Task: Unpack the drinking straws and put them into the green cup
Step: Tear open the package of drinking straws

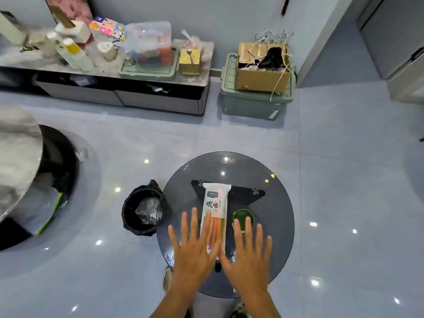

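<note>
Currently I hold both hands flat with fingers spread, gripping nothing: the left hand (193,246) overlaps the near end of the straw packet (215,210), the right hand (249,253) hovers just beside it. To open it, I would pinch the near seam with both hands and tear across, keeping the straws inside. The packet is white and sealed, coloured straws showing through, and lies on the round glass table (275,226) just left of the green cup (243,217).
</note>
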`<state>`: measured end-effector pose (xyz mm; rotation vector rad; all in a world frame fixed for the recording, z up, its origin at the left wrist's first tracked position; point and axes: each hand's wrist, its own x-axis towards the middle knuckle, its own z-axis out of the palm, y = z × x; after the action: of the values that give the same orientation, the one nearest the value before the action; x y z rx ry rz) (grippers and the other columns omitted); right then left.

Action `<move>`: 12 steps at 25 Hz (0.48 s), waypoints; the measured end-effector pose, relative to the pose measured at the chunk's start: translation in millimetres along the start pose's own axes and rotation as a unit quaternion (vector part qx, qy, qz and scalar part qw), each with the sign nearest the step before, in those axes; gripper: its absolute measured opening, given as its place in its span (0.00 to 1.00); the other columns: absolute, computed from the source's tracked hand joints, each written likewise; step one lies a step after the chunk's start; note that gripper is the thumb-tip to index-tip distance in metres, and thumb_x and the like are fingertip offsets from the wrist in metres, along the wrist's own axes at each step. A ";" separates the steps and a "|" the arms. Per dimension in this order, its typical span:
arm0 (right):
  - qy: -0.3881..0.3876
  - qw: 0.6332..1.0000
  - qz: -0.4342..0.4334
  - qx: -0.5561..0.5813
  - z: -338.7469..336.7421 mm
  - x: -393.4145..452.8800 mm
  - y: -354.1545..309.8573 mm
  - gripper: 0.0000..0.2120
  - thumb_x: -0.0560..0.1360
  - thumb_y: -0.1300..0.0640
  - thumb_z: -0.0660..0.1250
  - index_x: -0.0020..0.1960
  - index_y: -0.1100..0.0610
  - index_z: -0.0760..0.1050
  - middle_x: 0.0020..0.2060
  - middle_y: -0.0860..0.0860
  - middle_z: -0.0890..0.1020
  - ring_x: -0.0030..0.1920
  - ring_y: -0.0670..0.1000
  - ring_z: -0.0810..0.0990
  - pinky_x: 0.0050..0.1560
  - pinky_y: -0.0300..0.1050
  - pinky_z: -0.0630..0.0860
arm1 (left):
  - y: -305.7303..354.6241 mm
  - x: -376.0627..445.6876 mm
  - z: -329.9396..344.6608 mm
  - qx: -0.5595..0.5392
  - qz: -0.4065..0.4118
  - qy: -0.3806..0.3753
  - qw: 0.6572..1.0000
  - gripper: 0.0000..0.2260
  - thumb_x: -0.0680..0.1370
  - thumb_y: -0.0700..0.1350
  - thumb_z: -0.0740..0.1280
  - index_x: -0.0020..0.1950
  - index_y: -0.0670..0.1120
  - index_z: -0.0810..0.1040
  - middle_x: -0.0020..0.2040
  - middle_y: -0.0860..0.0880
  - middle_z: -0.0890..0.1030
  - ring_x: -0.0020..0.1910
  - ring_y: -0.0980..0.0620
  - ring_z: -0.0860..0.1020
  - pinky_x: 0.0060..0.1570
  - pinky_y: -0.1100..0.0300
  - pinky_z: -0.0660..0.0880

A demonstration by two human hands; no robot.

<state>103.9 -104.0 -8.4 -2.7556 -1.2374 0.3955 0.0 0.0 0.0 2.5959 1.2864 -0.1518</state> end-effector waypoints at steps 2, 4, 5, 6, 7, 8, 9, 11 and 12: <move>-0.003 0.999 -0.039 0.009 19.9 12.5 -4.0 0.36 0.76 0.40 0.62 0.78 0.54 0.59 0.77 0.59 0.61 0.75 0.66 0.63 0.70 0.69 0.63 | -0.7 8.0 23.4 -0.012 0.001 0.005 1.000 0.31 0.79 0.61 0.55 0.79 0.51 0.55 0.80 0.44 0.56 0.78 0.39 0.55 0.72 0.33 0.47; 0.006 0.996 -0.084 0.012 65.7 27.6 -6.5 0.32 0.79 0.46 0.58 0.79 0.55 0.56 0.77 0.59 0.60 0.75 0.66 0.61 0.69 0.66 0.67 | -11.7 23.5 69.6 0.002 0.025 0.001 1.000 0.29 0.80 0.58 0.55 0.79 0.52 0.54 0.80 0.45 0.56 0.78 0.40 0.54 0.72 0.33 0.47; 0.006 0.994 -0.104 0.024 93.9 34.6 -8.6 0.30 0.80 0.48 0.56 0.79 0.56 0.56 0.78 0.59 0.60 0.76 0.65 0.60 0.69 0.64 0.68 | -19.6 32.8 96.6 0.001 0.036 -0.007 0.999 0.28 0.81 0.57 0.53 0.79 0.52 0.54 0.80 0.45 0.55 0.78 0.40 0.54 0.72 0.33 0.46; 0.003 0.991 -0.129 0.041 117.1 40.5 -9.2 0.29 0.80 0.50 0.57 0.79 0.58 0.57 0.77 0.59 0.61 0.76 0.63 0.59 0.69 0.63 0.69 | -28.9 41.6 117.0 -0.004 0.044 -0.023 0.999 0.27 0.81 0.56 0.51 0.80 0.52 0.53 0.80 0.45 0.54 0.79 0.41 0.53 0.73 0.33 0.47; 0.008 0.987 -0.149 0.052 142.8 47.0 -7.3 0.29 0.80 0.52 0.60 0.78 0.59 0.59 0.77 0.59 0.61 0.76 0.62 0.60 0.69 0.62 0.69 | -41.4 50.7 140.7 -0.002 0.055 -0.029 0.998 0.26 0.82 0.55 0.49 0.80 0.51 0.51 0.80 0.46 0.53 0.79 0.42 0.51 0.73 0.33 0.47; 0.006 0.984 -0.168 0.063 174.7 53.3 -3.0 0.29 0.79 0.54 0.63 0.77 0.61 0.61 0.77 0.60 0.62 0.76 0.62 0.60 0.68 0.61 0.70 | -55.3 57.5 170.3 -0.005 0.077 -0.043 0.996 0.26 0.82 0.54 0.47 0.80 0.51 0.49 0.81 0.47 0.50 0.79 0.43 0.48 0.74 0.33 0.48; 0.006 0.981 -0.182 0.064 201.8 58.1 0.9 0.30 0.78 0.55 0.66 0.76 0.62 0.62 0.76 0.60 0.63 0.76 0.62 0.61 0.68 0.61 0.70 | -68.1 62.2 196.8 -0.018 0.102 -0.050 0.993 0.26 0.82 0.53 0.46 0.80 0.51 0.46 0.81 0.48 0.46 0.79 0.45 0.44 0.74 0.34 0.48; 0.015 0.979 -0.188 0.079 248.7 71.4 9.9 0.30 0.78 0.55 0.65 0.76 0.63 0.62 0.76 0.60 0.61 0.77 0.61 0.59 0.71 0.61 0.66 | -90.5 76.3 242.3 -0.064 0.162 -0.067 0.982 0.26 0.83 0.51 0.48 0.80 0.50 0.44 0.81 0.49 0.44 0.79 0.48 0.42 0.75 0.38 0.48; 0.028 0.976 -0.189 0.102 266.4 77.1 13.1 0.30 0.78 0.54 0.62 0.76 0.63 0.61 0.77 0.60 0.60 0.78 0.60 0.57 0.73 0.62 0.63 | -96.3 81.3 258.1 -0.086 0.178 -0.060 0.978 0.26 0.83 0.51 0.49 0.80 0.49 0.46 0.81 0.49 0.45 0.80 0.50 0.44 0.76 0.40 0.47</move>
<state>89.7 -60.4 -282.2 -2.2798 -1.5657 0.3774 -23.7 51.9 -281.5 2.5705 0.7430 -0.1246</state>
